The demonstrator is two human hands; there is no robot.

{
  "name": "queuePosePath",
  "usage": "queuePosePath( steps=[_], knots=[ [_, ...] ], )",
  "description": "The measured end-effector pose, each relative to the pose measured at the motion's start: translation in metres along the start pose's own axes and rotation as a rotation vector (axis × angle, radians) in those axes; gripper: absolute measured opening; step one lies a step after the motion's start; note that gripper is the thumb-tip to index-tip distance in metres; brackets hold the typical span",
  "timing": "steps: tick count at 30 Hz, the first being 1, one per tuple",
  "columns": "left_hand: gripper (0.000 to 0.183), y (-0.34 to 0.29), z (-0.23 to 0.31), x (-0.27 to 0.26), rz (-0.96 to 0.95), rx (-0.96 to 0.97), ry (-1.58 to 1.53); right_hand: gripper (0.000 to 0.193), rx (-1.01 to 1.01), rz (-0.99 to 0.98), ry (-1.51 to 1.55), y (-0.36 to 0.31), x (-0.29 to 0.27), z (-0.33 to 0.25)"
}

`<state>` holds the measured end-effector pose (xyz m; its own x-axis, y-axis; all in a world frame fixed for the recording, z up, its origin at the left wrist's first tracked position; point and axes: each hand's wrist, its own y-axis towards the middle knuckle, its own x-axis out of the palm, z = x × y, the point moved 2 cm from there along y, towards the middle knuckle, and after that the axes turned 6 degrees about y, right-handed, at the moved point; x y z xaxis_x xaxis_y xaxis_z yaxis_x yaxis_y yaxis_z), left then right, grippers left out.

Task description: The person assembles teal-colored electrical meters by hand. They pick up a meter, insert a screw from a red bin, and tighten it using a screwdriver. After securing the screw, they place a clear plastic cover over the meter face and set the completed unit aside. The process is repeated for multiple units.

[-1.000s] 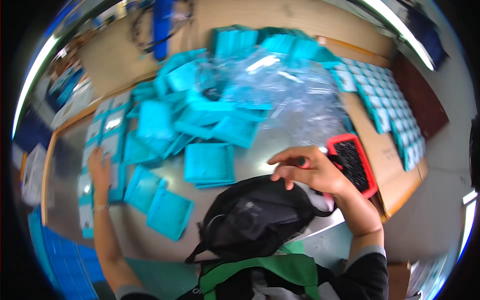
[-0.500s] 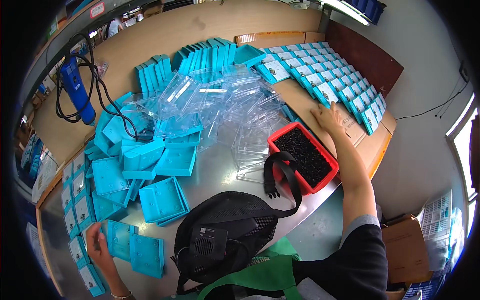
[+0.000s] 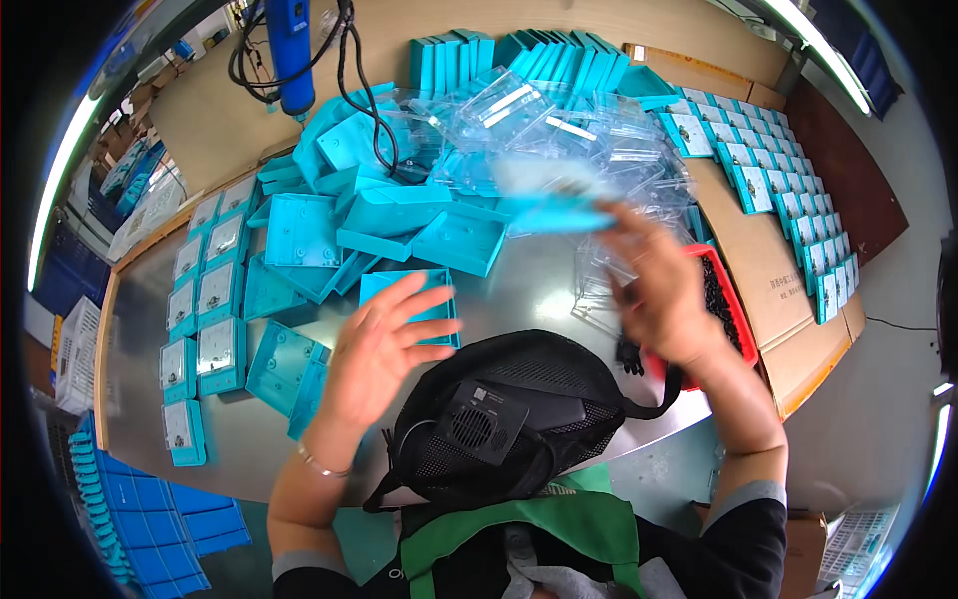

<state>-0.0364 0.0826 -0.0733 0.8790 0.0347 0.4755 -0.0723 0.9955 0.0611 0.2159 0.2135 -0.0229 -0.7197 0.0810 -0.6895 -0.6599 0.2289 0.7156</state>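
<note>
The right hand point(image 3: 654, 290) pinches a flat teal plastic piece point(image 3: 554, 205) (motion-blurred, perhaps with a clear cover) above the red tray point(image 3: 733, 304) of small black parts; the left hand point(image 3: 374, 349) hovers open, fingers spread, over matte teal square trays point(image 3: 299, 230); half a second ago both hands reached far apart, empty.

Matt teal plastic trays point(image 3: 299, 228), glossy clear plastic covers point(image 3: 559, 130); brushed metal tabletop point(image 3: 529, 290), black mesh-cloth pouch point(image 3: 499, 419)
</note>
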Motion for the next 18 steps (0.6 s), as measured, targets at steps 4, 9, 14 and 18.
queuePosePath(
  steps=[4, 9, 14, 18],
  knots=[
    [0.038, 0.03, -0.031, -0.007, -0.124, -0.195, -0.517, 0.038, -0.081, -0.271, 0.205, 0.017, 0.053, -0.047],
    [0.034, 0.03, -0.025, -0.02, 0.041, -0.115, -0.143, 0.026, 0.361, -0.248, 0.594, 0.027, 0.037, -0.038],
    [0.038, 0.024, -0.026, -0.008, 0.048, -0.103, 0.011, 0.017, 0.479, 0.288, 1.328, 0.049, 0.046, -0.044],
    [0.039, 0.019, -0.028, -0.004, 0.047, -0.121, -0.023, 0.018, 0.441, 0.348, 1.415, 0.05, 0.063, -0.045]
  ],
)
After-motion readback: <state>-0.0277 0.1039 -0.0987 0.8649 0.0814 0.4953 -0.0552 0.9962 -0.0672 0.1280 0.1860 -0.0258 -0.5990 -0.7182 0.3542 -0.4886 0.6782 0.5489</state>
